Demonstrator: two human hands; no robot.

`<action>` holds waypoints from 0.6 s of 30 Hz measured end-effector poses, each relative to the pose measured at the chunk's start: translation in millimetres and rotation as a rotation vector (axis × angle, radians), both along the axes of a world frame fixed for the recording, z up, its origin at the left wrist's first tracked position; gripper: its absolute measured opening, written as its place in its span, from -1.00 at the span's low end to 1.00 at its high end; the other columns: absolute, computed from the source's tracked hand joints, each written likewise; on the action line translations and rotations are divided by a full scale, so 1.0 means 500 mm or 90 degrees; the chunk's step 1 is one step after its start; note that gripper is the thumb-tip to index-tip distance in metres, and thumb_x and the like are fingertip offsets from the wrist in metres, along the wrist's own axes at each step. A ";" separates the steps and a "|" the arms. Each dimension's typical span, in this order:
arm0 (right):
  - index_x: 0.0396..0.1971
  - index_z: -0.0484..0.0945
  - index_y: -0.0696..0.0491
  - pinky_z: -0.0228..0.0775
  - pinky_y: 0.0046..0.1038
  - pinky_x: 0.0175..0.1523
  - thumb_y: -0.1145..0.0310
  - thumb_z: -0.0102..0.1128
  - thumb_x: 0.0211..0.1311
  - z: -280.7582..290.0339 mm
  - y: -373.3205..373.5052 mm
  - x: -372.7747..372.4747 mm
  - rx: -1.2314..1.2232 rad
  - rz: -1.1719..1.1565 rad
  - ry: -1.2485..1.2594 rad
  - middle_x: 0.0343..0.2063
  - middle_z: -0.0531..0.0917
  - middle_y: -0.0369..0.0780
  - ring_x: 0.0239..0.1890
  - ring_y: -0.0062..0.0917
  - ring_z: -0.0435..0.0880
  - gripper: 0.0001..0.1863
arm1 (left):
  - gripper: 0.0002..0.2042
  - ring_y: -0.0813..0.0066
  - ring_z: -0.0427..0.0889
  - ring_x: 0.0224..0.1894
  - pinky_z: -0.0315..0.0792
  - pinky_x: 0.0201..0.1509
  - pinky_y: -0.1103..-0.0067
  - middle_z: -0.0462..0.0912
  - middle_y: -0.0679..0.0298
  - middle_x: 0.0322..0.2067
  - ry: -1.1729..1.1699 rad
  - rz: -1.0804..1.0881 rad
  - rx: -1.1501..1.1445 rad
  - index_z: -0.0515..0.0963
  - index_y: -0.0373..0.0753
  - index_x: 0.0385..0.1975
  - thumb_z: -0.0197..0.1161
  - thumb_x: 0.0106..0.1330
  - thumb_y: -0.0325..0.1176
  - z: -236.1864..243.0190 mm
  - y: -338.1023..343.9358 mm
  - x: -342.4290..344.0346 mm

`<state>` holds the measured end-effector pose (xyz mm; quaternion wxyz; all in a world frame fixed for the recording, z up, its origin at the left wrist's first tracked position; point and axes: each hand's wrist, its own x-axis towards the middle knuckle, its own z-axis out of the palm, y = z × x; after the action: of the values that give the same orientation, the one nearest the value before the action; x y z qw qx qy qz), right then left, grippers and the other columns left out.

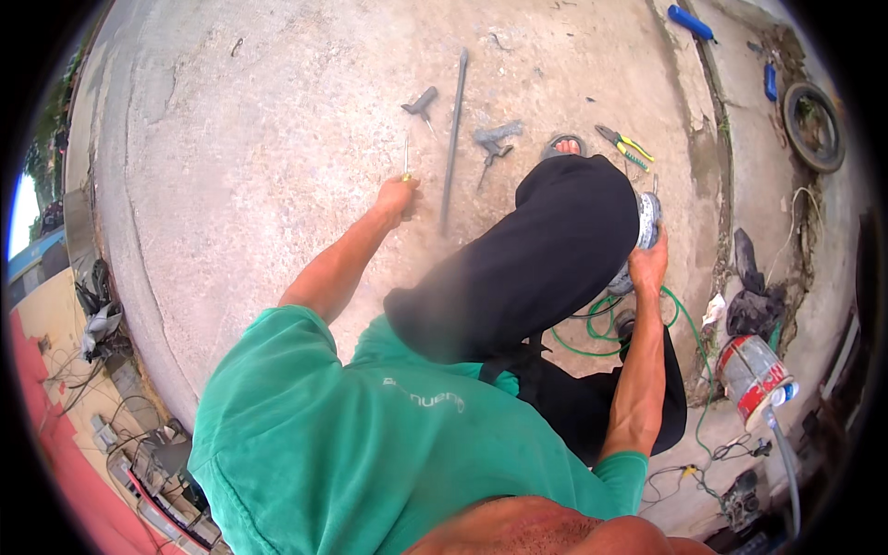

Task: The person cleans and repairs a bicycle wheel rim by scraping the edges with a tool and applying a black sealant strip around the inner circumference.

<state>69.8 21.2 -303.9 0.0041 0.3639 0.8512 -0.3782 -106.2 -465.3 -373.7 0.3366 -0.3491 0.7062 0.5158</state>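
My left hand [396, 198] is closed around the yellowish handle of a screwdriver [407, 166], its thin shaft pointing away over the concrete. On the right, my right hand [647, 263] grips a round grey-and-white metal part [649, 218] beside my bent knee; its lower portion is partly hidden by the leg. A long dark metal bar [455, 139] lies between my left hand and my leg. Two T-handled tools, one dark [422, 102] and one greyish [497, 148], rest on either side of it. Pliers with yellow-green handles [626, 145] lie beyond the round part.
Green cord [684, 314] loops over the ground by my right arm. A red-and-white bucket [751, 377] and a black plastic bag [755, 311] stand at the right. Farther off are a tyre [814, 128] and a blue bottle [690, 22]. Tangled cables [120, 435] lie at far left.
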 end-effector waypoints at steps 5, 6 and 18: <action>0.43 0.22 0.27 0.15 -0.22 0.51 0.22 0.54 -0.06 0.013 0.029 -0.012 0.070 0.058 -0.020 0.32 0.40 0.16 0.41 -0.05 0.36 0.04 | -0.76 0.48 0.56 -0.51 0.42 -0.53 0.49 0.61 0.22 -0.41 -0.072 -0.200 -0.024 0.50 -0.29 -0.07 0.26 0.36 -0.35 -0.050 0.015 0.080; 0.44 0.20 0.26 0.15 -0.21 0.51 0.22 0.53 -0.06 0.018 0.034 -0.017 0.066 0.063 -0.025 0.33 0.38 0.15 0.41 -0.05 0.35 0.05 | -0.73 0.48 0.57 -0.50 0.42 -0.52 0.50 0.61 0.22 -0.40 -0.048 -0.253 -0.049 0.50 -0.31 -0.04 0.27 0.34 -0.35 -0.049 0.027 0.075; 0.27 0.43 0.19 0.40 -0.13 0.27 0.05 0.28 0.26 -0.064 0.061 0.007 0.233 -0.204 -0.002 0.14 0.59 0.09 0.18 0.01 0.58 -0.31 | -0.56 0.16 0.68 -0.08 0.54 0.05 0.37 0.67 0.04 -0.15 0.164 -0.523 -0.029 0.54 -0.20 0.21 0.27 0.31 -0.36 0.074 0.306 -0.101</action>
<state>73.4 51.7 -336.2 -0.1208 0.4894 0.8369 -0.2132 -156.9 -312.5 -336.8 0.4152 0.0213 0.8340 0.3628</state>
